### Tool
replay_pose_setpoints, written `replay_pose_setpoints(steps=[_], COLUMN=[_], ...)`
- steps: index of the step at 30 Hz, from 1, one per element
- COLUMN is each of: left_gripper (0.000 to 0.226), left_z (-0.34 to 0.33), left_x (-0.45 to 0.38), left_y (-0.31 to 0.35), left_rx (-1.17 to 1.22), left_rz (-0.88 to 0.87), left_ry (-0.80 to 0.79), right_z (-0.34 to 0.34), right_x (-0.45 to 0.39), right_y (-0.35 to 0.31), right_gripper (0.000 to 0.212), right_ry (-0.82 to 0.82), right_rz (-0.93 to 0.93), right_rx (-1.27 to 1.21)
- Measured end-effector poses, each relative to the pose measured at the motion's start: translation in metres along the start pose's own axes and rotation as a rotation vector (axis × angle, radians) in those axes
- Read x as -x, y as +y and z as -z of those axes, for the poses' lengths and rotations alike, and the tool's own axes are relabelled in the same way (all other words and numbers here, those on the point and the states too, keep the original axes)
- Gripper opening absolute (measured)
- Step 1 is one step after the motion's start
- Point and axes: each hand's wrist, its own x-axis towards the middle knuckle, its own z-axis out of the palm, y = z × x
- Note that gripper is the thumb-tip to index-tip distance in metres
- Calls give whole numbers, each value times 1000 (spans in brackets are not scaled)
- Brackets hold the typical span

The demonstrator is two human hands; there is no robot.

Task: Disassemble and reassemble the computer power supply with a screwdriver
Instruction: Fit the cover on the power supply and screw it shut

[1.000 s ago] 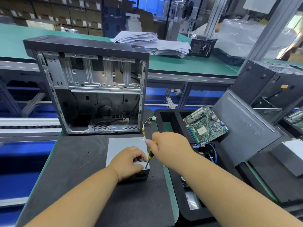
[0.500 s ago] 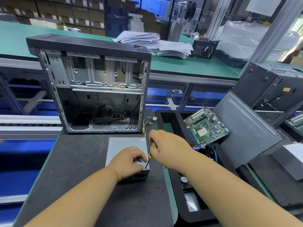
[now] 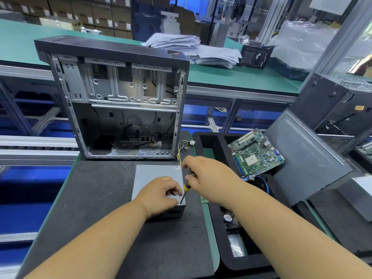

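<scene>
The power supply (image 3: 156,178), a grey metal box, lies flat on the dark mat of the bench (image 3: 96,198), just in front of the open computer case (image 3: 120,101). A bundle of yellow and black wires (image 3: 184,148) rises from its far right corner toward the case.

The left hand (image 3: 161,195) rests on the near half of the box's top, fingers curled down and bunched at the near right corner; whether they pinch anything there cannot be told. The right hand (image 3: 209,178) hovers over the box's right edge, fingers closed around the yellow-and-black handle of a screwdriver (image 3: 186,189). The shaft slants down and toward the person, its tip meeting the top of the box at the near right corner, right beside the left fingertips.

A small dark screw (image 3: 111,182) lies on the mat, left of the box and apart from it. To the right, a black foam tray (image 3: 213,146) holds a green motherboard (image 3: 256,153) propped at a tilt, with blue cables (image 3: 261,182) just below it. A grey side panel (image 3: 308,158) leans beyond the tray.
</scene>
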Motion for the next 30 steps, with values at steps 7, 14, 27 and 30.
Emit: replay_pose_setpoints(steps=[7,14,27,30], left_gripper=[27,37,19,15], left_z=[-1,-1,-4,-6], left_x=[1,0,0,-2], left_y=[0,1,-2,-2], left_rx=[-18,-25,-41,-66], left_rz=[2,-9,-13,-10], left_ry=[4,8,17,34], right_z=[-6,-6,-12,-5], right_x=[-2,0,1,10], right_y=[2,5,7,17], right_gripper=[33,21,49,47], right_ry=[52,0,124,283], right_rz=[-118,-44,-236,-266], right_rx=[183,6,100,-54])
